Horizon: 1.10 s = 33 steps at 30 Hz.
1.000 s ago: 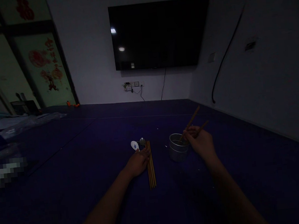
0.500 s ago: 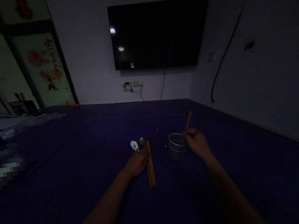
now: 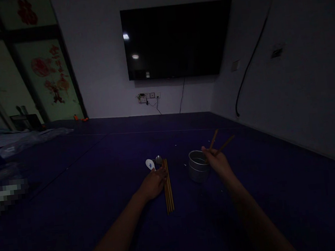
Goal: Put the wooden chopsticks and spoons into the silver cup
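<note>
Several wooden chopsticks lie side by side on the dark blue surface. My left hand rests over them, its fingers stretched across the upper part and touching them. At its fingertips lie a white ceramic spoon with a blue mark and a metal spoon; their handles are hidden under the hand. To the right stands an upright grey metal cup. My right hand is closed around two wooden chopsticks at the cup's right rim. Their upper ends spread apart, and the lower ends are hidden.
A dark television hangs on the wall beyond the blue surface. Sockets with cables sit below it. Clear plastic wrapping lies at the left, and small white specks dot the surface near the cup.
My right hand has shifted slightly left, closer over the cup's rim, and the chopsticks in it have tilted and sunk a little. My left hand stays on the row of chopsticks.
</note>
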### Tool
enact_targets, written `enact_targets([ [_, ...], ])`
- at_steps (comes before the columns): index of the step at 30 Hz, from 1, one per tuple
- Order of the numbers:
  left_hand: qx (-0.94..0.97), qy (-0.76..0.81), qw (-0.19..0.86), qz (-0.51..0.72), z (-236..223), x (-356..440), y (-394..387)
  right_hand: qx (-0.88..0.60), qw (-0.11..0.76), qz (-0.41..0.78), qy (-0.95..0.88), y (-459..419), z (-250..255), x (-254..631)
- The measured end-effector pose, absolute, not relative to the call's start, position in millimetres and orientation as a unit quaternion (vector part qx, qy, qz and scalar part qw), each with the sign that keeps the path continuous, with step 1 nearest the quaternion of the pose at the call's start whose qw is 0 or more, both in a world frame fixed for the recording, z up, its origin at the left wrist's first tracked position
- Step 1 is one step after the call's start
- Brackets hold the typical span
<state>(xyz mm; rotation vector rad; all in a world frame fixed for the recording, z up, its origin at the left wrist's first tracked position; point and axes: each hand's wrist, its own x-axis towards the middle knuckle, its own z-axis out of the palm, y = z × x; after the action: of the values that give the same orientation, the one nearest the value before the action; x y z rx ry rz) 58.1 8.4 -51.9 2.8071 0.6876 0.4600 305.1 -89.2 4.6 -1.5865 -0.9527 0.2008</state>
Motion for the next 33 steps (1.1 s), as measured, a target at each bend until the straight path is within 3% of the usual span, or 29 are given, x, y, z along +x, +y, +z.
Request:
enact_targets([
  [12,0.953,0.238,0.104,0.156,-53.4,58.8,8.6,-0.606,0.696,0.126,-0.363,-84.6,0.1,309.1],
  [33,0.952,0.238,0.109,0.158,-53.9,57.8,9.2,-0.605,0.716,0.121,-0.325,-88.1,3.8,303.2],
])
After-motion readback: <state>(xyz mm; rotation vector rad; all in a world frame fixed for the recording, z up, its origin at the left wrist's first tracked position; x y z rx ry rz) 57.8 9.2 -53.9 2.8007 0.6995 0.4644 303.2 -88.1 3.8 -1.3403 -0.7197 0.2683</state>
